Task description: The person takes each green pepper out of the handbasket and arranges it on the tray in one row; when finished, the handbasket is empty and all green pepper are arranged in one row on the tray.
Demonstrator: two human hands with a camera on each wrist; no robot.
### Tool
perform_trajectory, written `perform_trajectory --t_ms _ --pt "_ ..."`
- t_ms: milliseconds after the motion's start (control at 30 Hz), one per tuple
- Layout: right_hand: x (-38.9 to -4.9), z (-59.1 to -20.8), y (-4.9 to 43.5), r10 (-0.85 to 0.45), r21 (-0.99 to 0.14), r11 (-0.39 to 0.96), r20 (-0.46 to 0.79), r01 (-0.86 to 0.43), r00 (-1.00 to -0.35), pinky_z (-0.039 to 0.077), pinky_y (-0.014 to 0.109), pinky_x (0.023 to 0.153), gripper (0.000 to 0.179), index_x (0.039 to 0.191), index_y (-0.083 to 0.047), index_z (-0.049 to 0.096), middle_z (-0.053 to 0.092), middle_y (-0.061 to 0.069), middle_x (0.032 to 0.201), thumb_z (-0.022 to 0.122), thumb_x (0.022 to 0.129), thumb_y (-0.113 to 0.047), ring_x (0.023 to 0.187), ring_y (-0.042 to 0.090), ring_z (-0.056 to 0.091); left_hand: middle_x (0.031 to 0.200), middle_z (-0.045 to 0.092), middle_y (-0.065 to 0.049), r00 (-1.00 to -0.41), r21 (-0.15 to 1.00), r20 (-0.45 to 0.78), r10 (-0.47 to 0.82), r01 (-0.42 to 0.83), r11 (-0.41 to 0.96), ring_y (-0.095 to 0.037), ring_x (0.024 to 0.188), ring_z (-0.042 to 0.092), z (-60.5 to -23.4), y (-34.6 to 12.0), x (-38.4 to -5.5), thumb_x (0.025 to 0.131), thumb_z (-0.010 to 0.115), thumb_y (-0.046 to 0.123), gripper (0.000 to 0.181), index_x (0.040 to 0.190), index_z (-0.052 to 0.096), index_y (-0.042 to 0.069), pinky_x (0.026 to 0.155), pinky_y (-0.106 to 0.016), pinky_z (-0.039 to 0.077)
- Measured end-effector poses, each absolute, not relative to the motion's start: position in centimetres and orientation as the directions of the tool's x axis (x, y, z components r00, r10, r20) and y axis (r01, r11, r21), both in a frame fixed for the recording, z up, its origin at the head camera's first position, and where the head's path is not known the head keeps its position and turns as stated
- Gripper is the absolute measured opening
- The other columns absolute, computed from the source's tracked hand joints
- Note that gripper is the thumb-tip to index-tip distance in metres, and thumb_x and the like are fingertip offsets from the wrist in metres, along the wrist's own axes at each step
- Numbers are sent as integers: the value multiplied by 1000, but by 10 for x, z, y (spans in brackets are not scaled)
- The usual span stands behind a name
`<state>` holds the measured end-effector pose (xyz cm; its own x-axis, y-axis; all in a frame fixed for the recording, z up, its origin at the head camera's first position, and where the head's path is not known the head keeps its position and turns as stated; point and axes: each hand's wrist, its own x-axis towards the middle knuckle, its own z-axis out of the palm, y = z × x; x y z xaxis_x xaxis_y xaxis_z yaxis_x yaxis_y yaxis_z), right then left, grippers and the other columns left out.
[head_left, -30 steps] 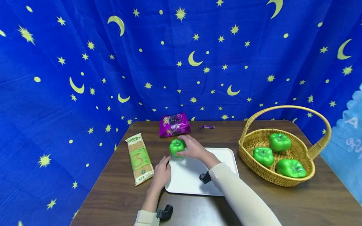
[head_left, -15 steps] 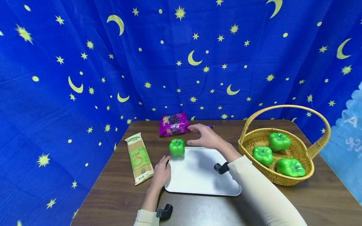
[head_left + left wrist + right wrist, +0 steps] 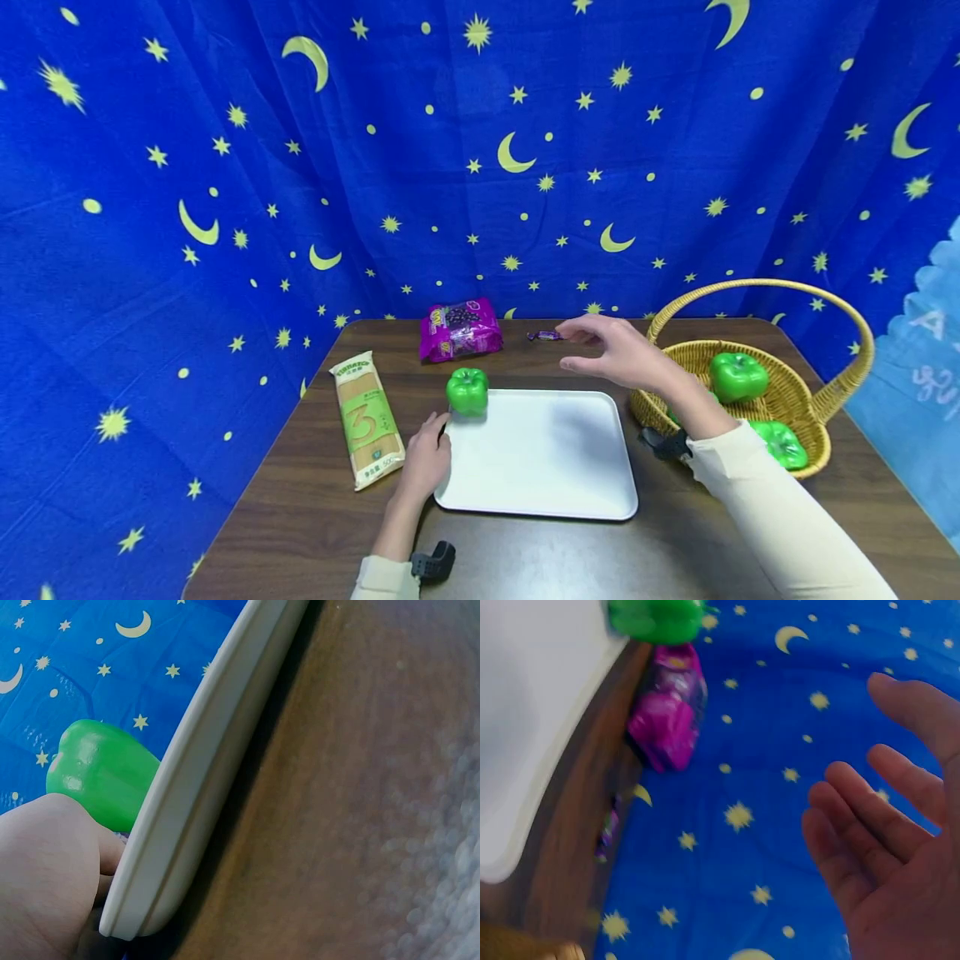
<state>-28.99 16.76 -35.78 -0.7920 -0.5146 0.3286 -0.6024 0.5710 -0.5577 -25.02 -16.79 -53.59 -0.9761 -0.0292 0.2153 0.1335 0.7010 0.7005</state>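
Observation:
A green bell pepper (image 3: 467, 392) sits at the far left corner of a white tray (image 3: 543, 462). My left hand (image 3: 426, 462) holds the tray's left edge; in the left wrist view its fingers pass behind the rim, partly hidden. My right hand (image 3: 621, 352) hovers between the tray and a wicker basket (image 3: 757, 475), holding nothing. Its fingers are spread and loosely bent in the right wrist view. More green peppers (image 3: 738, 377) lie in the basket, one of them mostly hidden by my right forearm.
A pack of noodles (image 3: 367, 421) lies left of the tray. Behind the tray are a purple snack bag (image 3: 461, 330) and a small wrapped candy (image 3: 543, 336). A blue curtain (image 3: 420, 167) with moons and stars hangs past the table's far edge.
My right hand has let go of the pepper on the tray and moved right toward the basket. My left hand has stayed at the tray's edge.

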Motion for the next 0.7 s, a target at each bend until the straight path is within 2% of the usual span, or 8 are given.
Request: perform_trajectory --t_ms 233,433,700 --pt "-272 -348 208 -458 -527 647 309 -551 -833 50 43 86 48 123 -16 63 63 -2 116 73 84 -42 102 18 57 137 49 -24 -975 695 222 -23 142 704 -40 130 41 -537 -171 -246 95 49 6 38 131 57 2 105 -54 34" --pt "-265 -347 251 -423 -548 659 296 -515 -856 50 44 87 44 125 -17 62 64 1 117 70 87 -39 103 21 60 138 48 -23 -979 695 203 -24 127 708 -40 131 39 -539 -171 -247 95 48 7 38 132 57 4 106 -52 33" --pt "-258 -343 302 -359 -548 730 200 -408 -912 40 53 93 41 125 -26 63 61 0 126 70 87 -39 119 27 50 138 50 -21 -977 698 212 -26 133 704 -40 131 40 -539 -170 -250 94 50 6 39 132 57 5 105 -53 34"
